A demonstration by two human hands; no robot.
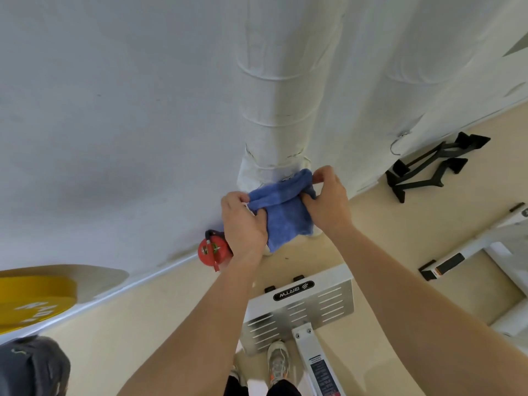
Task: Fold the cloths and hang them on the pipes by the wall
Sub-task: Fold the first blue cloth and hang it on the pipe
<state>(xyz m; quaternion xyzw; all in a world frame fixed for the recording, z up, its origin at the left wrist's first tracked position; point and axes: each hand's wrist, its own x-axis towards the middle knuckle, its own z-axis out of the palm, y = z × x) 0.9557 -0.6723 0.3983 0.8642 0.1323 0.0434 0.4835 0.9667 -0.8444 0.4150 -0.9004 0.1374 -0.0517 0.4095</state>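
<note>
Blue cloth (285, 212) sits at the centre of the frame, bunched along its top edge and hanging down in a folded flap, held up in front of the lower end of the pipe; whether it touches the pipe I cannot tell. White wall (114, 110) fills the upper left and most of the upper half. Beige floor (171, 310) spreads across the lower half. A thick pipe wrapped in white (283, 95) runs from top centre down to the cloth. A white gym machine with a slotted metal plate (300, 307) stands at lower centre, and a yellow weight plate (34, 298) lies at the left edge. A black metal frame (428, 170) lies on the floor at the right. The left hand (243, 224) grips the cloth's left end, fingers curled round it. The right hand (328, 201) pinches the upper right end between thumb and fingers. A red fire extinguisher (213, 250) stands by the wall, just left of the left hand. One shoe (278, 361) shows at bottom centre
</note>
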